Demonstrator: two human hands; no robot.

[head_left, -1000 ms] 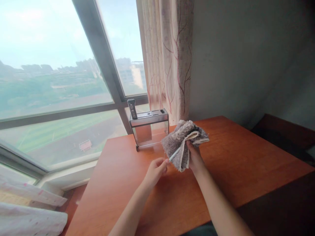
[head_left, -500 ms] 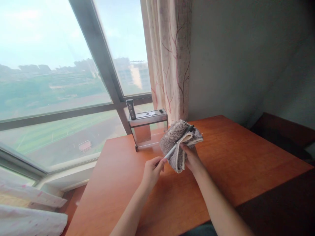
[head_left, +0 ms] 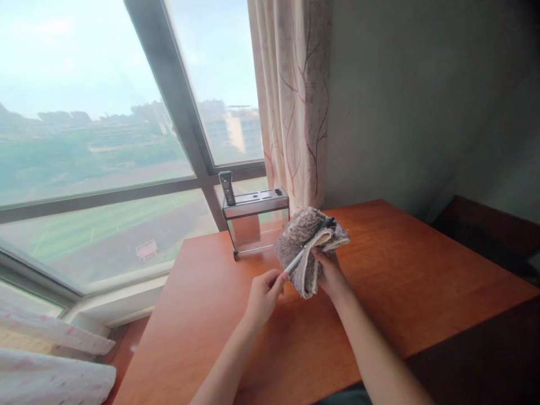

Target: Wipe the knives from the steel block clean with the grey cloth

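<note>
A grey-brown fluffy towel (head_left: 301, 228) with a cream edge is bunched above the table. My right hand (head_left: 331, 271) grips it from the right side, with the thumb on a fold and the other fingers mostly hidden behind. My left hand (head_left: 265, 292) is closed round one end of a slim pale rod (head_left: 294, 262), which runs up into the towel's folds. At the towel's upper right a black piece (head_left: 329, 222) pokes out; I cannot tell whether it belongs to the rod. The rod's middle is covered by cloth.
A see-through stand (head_left: 255, 205) with a slotted grey top is at the table's far edge, a dark looped handle (head_left: 226, 188) sticking up from it. Behind are a window (head_left: 97, 140) and a curtain (head_left: 301, 101). The wooden table (head_left: 194, 315) lies beneath my hands.
The view has shifted very slightly. Both hands keep their hold on the rod and towel, with hardly any movement between them.
</note>
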